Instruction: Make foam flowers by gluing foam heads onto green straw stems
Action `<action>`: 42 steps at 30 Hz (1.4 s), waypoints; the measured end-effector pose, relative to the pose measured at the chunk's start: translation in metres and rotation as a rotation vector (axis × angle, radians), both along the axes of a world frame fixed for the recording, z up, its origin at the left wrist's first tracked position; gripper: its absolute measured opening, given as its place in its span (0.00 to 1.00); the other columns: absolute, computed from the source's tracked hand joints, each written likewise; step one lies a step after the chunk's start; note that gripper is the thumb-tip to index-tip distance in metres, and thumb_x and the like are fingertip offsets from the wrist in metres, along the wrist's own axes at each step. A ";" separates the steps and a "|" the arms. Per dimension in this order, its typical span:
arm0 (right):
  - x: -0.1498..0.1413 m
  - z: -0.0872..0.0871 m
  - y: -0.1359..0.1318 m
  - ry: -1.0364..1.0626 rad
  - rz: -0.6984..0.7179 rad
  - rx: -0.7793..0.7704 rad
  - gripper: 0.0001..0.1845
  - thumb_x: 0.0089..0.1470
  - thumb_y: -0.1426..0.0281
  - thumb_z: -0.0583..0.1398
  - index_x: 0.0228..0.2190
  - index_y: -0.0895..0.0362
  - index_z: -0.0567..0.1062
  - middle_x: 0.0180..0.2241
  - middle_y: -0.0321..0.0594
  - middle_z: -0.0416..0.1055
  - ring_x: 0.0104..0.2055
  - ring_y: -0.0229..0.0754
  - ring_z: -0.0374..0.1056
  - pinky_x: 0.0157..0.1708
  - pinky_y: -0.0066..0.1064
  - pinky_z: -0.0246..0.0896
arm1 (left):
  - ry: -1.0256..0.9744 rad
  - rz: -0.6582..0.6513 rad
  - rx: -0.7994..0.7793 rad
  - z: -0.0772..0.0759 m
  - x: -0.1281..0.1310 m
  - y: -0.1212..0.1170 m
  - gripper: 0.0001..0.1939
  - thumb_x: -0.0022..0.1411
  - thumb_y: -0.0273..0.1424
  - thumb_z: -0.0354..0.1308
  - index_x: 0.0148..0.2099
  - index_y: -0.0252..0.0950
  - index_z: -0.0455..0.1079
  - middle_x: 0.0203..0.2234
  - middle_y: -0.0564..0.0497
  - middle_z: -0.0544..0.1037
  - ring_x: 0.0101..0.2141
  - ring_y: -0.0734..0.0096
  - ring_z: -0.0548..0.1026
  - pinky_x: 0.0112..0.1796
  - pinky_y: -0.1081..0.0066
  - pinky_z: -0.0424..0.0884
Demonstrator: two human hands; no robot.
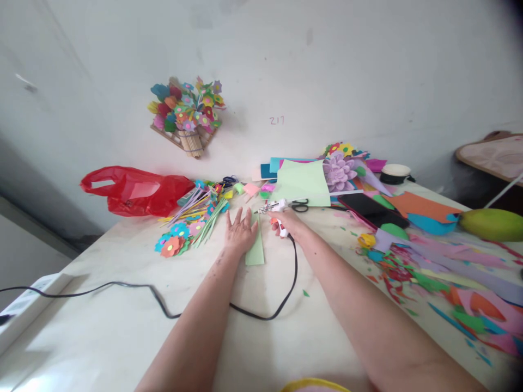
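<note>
My left hand [241, 232] lies flat with fingers spread, pressing on the left edge of a narrow light green strip [255, 253] on the table. In my right hand [284, 220] is a white glue gun [278, 206], gripped by its handle. Its nozzle points left, close to the strip's upper end; whether it touches cannot be made out. A black cord runs from the handle, passes under my left forearm and goes off to the left. Just beyond the glue gun lie black-handled scissors [300, 205], partly hidden beside a larger light green sheet [302, 182].
Colourful paper flowers [175, 239] and thin strips lie left of my hands, near a red plastic bag [143, 190]. At right are a phone [371, 211], many coloured scraps [400, 272] and a yellow-green oval object [490, 224]. A flower basket [190, 142] hangs on the wall.
</note>
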State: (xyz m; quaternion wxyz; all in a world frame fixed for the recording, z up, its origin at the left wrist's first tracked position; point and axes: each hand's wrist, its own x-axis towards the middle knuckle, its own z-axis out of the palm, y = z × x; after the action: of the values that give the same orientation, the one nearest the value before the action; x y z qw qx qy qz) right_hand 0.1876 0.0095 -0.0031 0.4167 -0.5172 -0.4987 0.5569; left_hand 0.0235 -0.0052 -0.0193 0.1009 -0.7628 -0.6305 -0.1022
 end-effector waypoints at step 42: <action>-0.001 0.004 -0.003 0.031 -0.005 -0.006 0.15 0.44 0.61 0.60 0.27 0.62 0.69 0.13 0.35 0.66 0.10 0.35 0.59 0.06 0.24 0.52 | -0.036 0.099 -0.071 0.001 -0.002 0.022 0.31 0.60 0.47 0.29 0.58 0.43 0.57 0.60 0.56 0.50 0.61 0.61 0.34 0.56 0.49 0.28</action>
State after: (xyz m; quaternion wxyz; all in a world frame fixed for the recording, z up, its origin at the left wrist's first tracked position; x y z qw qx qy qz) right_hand 0.1869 0.0067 0.0008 0.4243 -0.5111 -0.4890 0.5654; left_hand 0.0216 0.0172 -0.0185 0.0671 -0.7319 -0.6723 -0.0884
